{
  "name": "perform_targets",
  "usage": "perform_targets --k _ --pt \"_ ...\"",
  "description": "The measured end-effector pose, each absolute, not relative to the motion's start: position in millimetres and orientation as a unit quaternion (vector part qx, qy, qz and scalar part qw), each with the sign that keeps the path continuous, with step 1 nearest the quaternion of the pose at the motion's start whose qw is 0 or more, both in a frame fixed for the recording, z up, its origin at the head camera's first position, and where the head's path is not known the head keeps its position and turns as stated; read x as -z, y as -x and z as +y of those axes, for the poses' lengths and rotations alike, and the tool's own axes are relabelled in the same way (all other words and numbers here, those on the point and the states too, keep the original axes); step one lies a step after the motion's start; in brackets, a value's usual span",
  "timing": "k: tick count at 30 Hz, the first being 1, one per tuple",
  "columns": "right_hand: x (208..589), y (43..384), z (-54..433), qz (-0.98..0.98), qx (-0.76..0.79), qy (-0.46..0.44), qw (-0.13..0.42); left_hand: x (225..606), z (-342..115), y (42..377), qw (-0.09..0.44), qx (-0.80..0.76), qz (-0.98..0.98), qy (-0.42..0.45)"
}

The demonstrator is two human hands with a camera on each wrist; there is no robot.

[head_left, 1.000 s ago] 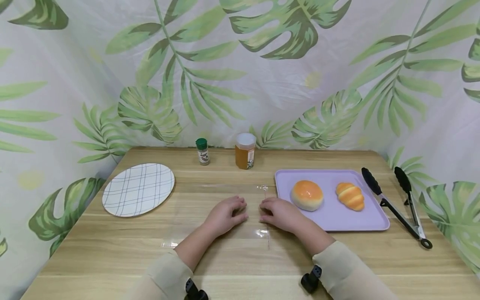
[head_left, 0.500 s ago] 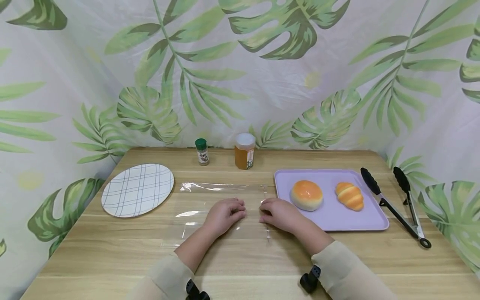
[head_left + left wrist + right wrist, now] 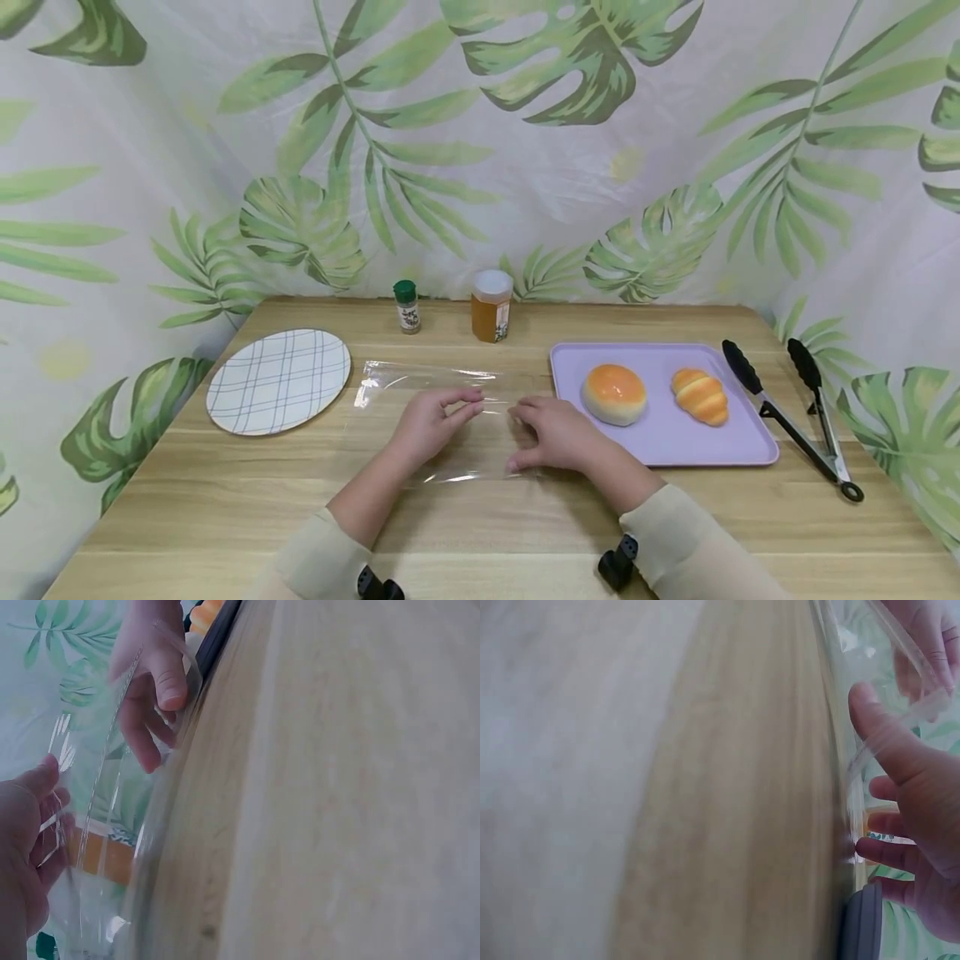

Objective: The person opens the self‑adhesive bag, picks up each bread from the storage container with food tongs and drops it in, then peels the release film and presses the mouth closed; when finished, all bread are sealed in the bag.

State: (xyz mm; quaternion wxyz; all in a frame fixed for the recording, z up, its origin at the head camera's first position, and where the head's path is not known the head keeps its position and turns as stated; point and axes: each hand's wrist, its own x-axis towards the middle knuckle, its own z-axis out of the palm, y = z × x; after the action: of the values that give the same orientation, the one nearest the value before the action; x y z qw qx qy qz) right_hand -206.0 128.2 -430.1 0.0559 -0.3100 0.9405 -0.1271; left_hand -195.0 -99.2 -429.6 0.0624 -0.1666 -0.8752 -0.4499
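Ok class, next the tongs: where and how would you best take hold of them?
Probably across both arms of the tongs, just ahead of the ring, reaching from above on the near side. They lie spread in a V, black tips pointing away and ring end nearest, so one grip where the arms converge could squeeze them together.

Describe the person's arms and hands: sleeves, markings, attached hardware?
Left hand and right hand: bare, no gloves. Left plain light-beige fabric sleeve and matching right sleeve end on the forearms, short of the wrists. Near each cuff: a small black device (left black device, right black device) with a rounded body and dotted tab. No cables visible.
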Motion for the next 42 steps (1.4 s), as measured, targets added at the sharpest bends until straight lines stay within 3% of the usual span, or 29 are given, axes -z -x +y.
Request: perform_targets --k 12,22,36,39,42 --pt "437 204 128 0.946 0.108 0.299 0.055 423 -104 190 0.072 0.485 -0.852 0.183" --pt "421 196 154 0.939 0.215 0.268 0.026 431 -105 191 0.081 0.483 -0.858 0.155" --pt "412 177 300 0.951 0.273 0.082 -0.116 434 -110 193 0.097 0.494 -0.851 0.147" --pt "412 174 335 0.959 0.253 0.012 -0.124 434 -109 193 0.097 0.492 -0.853 0.148" --pt "413 172 369 0.966 0.23 -0.069 -0.097 435 -108 193 0.1 0.49 -0.853 0.15"
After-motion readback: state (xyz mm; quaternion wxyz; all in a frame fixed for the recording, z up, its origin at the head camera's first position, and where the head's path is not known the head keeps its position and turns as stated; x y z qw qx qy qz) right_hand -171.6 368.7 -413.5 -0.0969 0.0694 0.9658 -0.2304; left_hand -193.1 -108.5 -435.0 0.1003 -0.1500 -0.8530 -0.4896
